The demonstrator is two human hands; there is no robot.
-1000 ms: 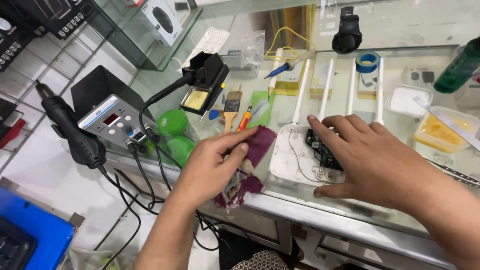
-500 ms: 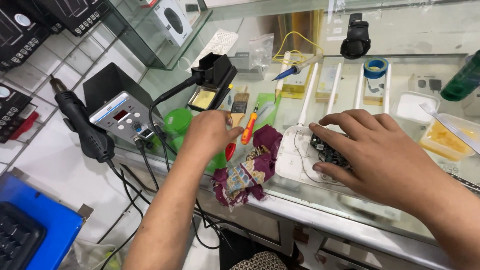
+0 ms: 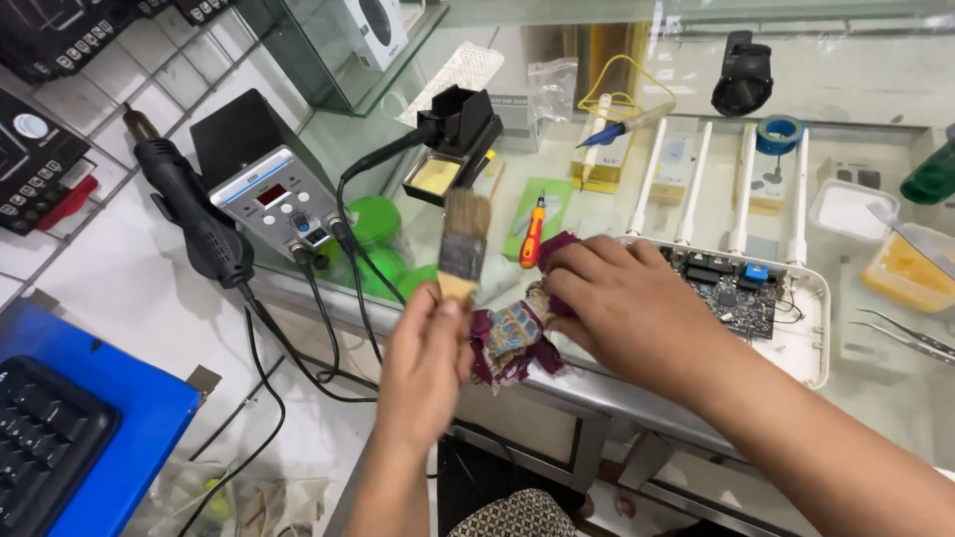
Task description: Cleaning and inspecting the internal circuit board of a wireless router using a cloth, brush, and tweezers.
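Left hand point(image 3: 426, 360) raised in a closed fist, forearm rising from below; right hand point(image 3: 629, 310) palm-down, fingers curled, forearm stretching in from lower right.

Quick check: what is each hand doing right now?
Left hand: closed on a paintbrush, bristles up.
Right hand: fingers curled onto the maroon cloth.

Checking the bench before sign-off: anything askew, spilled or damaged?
No spill or breakage shows. The router lies open with its circuit board bare. A crumpled maroon cloth hangs over the counter edge under the right hand. The left hand holds a brush upright.
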